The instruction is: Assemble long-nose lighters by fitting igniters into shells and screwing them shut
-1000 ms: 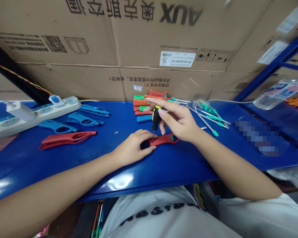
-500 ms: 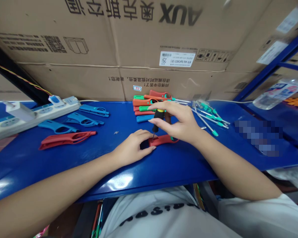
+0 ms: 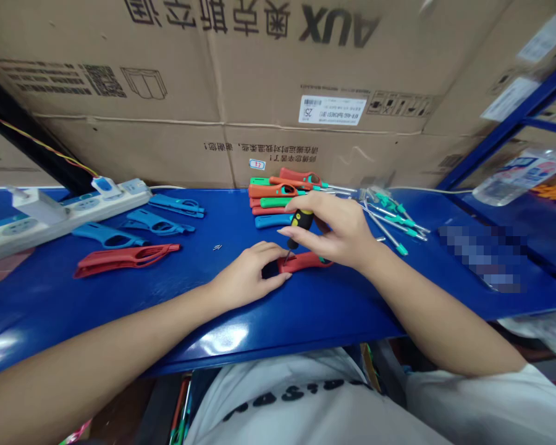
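Note:
My left hand [image 3: 245,277] pinches the near end of a red lighter handle [image 3: 302,262] between thumb and fingers, pressing it on the blue tabletop [image 3: 278,315]. My right hand [image 3: 336,230] is closed around a black and yellow screwdriver [image 3: 301,221]. The screwdriver leans a little, its tip down at the left end of the red handle, by my left fingers. Whether the tip sits in a screw cannot be made out. A few tiny screws [image 3: 217,247] lie left of my left hand. Behind my right hand are piled several coloured lighters [image 3: 271,203].
At the left lie blue handle shells [image 3: 106,235] and a red shell [image 3: 127,258], beside a white power strip [image 3: 83,207]. Metal rods with green ends [image 3: 393,222] lie at right. A plastic bottle [image 3: 519,176] stands farther right. A large cardboard box [image 3: 259,74] walls the back.
The screwdriver has tilted and turned in my right hand, its handle top shifting slightly right. My left hand and the red lighter handle have stayed in place.

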{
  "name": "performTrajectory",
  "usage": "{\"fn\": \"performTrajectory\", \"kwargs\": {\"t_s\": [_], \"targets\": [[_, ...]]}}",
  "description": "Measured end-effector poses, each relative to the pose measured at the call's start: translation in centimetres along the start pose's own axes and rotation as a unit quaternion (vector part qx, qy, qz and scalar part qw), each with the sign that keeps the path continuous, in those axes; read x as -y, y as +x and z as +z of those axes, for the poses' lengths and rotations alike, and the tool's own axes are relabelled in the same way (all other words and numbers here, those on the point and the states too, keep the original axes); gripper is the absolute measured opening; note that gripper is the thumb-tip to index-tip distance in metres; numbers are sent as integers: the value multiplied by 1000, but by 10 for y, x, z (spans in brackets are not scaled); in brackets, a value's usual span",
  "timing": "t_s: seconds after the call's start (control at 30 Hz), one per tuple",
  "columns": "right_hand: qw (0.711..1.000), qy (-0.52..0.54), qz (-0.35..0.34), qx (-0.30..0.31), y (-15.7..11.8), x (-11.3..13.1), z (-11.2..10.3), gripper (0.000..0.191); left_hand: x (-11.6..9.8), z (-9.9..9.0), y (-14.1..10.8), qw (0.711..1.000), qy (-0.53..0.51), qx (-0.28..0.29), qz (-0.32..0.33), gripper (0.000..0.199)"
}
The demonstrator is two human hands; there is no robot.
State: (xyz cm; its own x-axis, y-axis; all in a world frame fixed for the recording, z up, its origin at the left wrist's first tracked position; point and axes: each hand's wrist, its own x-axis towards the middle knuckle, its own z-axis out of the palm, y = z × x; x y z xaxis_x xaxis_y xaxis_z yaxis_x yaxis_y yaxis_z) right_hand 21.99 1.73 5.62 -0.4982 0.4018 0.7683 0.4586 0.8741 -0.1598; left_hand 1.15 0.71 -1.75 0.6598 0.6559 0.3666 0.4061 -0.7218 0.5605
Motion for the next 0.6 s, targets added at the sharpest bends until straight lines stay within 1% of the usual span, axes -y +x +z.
{"fn": "performTrajectory", "kwargs": {"t_s": [0.07,0.17,0.23,0.27,0.33,0.4,0.47,0.5,0.6], "targets": [[1000,-3,-5,-2,-1,0,0,23,0,0,0,1000,-2,0,-2,29],[994,93,47,25,0,2,2,31,-2,-1,1,1000,-10,7,-5,29],[987,136,76,44,1,2,3,32,-2,-2,1,1000,-14,11,-6,28],[987,134,78,44,2,1,3,29,-2,-2,1,1000,-14,10,-6,28],[994,88,58,27,1,-1,3,23,-1,-1,1,1000,-10,5,-5,28],[999,28,22,8,0,-2,1,24,-1,0,1,1000,-5,0,-3,29],[1000,12,4,6,0,-1,-1,24,0,0,0,1000,-4,-1,-2,30],[999,31,10,10,0,0,-1,25,0,0,1,1000,-5,1,-2,29],[989,134,55,29,2,4,-1,33,-1,-1,1,1000,-8,7,-5,29]]}}
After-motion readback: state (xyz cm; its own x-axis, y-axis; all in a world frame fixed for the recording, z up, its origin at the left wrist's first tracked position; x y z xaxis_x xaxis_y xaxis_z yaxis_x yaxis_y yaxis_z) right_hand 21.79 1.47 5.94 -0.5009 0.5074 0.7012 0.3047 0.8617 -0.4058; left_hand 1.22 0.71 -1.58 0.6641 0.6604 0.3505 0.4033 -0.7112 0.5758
